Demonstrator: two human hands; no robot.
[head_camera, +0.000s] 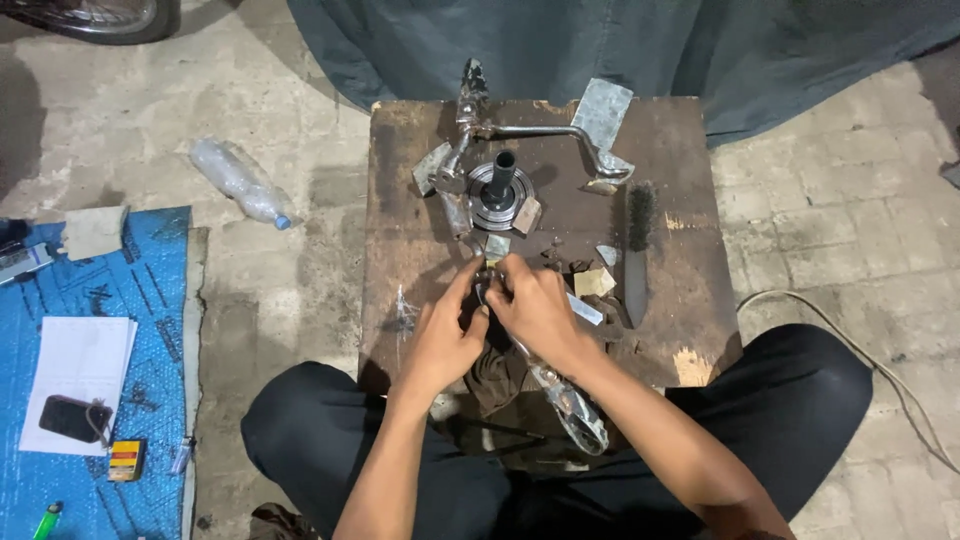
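My left hand (447, 333) and my right hand (537, 305) meet over the near middle of a dark wooden board (400, 250). Both pinch a small dark metal part (484, 288) between their fingertips; its shape is mostly hidden by the fingers. A long shiny metal lever (572, 407) runs from under my right wrist toward my lap. A dark rag (497, 375) lies under my hands at the board's near edge.
Farther back on the board stand a round metal hub with a black shaft (501, 190), a bent metal crank arm (540, 132), a wire brush (637, 250) and small metal scraps. A plastic bottle (240, 180) lies on the floor at left, beside a blue mat (90, 300) with papers.
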